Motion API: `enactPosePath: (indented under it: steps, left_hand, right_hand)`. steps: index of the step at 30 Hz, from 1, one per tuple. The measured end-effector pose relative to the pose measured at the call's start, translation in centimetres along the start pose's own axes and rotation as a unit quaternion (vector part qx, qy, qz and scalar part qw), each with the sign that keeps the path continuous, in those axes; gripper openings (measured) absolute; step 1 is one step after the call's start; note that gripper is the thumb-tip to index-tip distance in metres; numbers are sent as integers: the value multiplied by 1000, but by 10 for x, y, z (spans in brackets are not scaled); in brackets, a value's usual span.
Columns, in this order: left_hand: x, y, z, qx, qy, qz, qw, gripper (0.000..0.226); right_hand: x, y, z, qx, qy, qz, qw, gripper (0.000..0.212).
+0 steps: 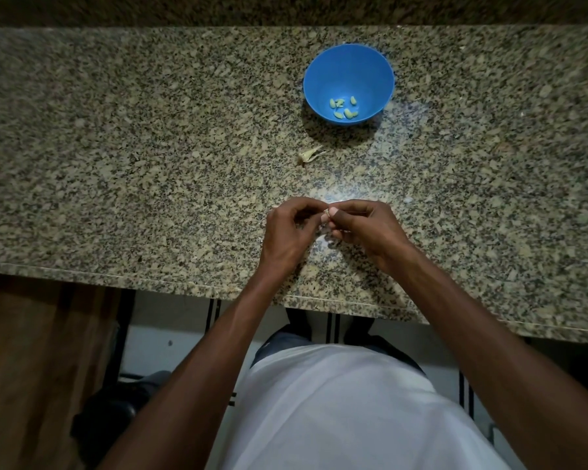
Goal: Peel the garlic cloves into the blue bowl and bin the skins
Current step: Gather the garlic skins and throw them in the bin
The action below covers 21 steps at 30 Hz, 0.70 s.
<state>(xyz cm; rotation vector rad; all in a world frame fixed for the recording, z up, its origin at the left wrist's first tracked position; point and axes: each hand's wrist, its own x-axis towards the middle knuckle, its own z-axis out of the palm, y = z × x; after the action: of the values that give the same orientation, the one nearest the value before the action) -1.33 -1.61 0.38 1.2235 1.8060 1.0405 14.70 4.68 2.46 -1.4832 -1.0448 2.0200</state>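
Note:
A blue bowl [348, 67] stands on the far side of the granite counter [133, 147] with several peeled garlic cloves [344, 108] at its bottom. Between the bowl and my hands lies a scrap of garlic skin [310, 154]. My left hand [287, 234] and my right hand [367, 230] meet fingertip to fingertip just above the counter near its front edge. Together they pinch a small garlic clove [325, 217], which is mostly hidden by the fingers.
The counter's front edge [184, 283] runs across the frame below my hands. Under it, at the lower left, a dark object [116, 408] sits on the floor beside a brown wooden panel [31, 368]. A few tiny skin flecks lie near my hands.

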Motion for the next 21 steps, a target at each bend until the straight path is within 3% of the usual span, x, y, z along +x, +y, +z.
enactPosePath:
  steps: [5, 12, 21]
  left_hand:
    - [0, -1, -2, 77, 19, 58, 995, 12]
    - [0, -1, -2, 66, 15, 43, 997, 8]
    - [1, -1, 3, -26, 14, -77, 997, 10]
  right_hand:
    - [0, 0, -2, -42, -12, -22, 999, 8]
    - [0, 3, -7, -71, -31, -34, 996, 17]
    - [5, 6, -3, 54, 5, 44, 998, 22]
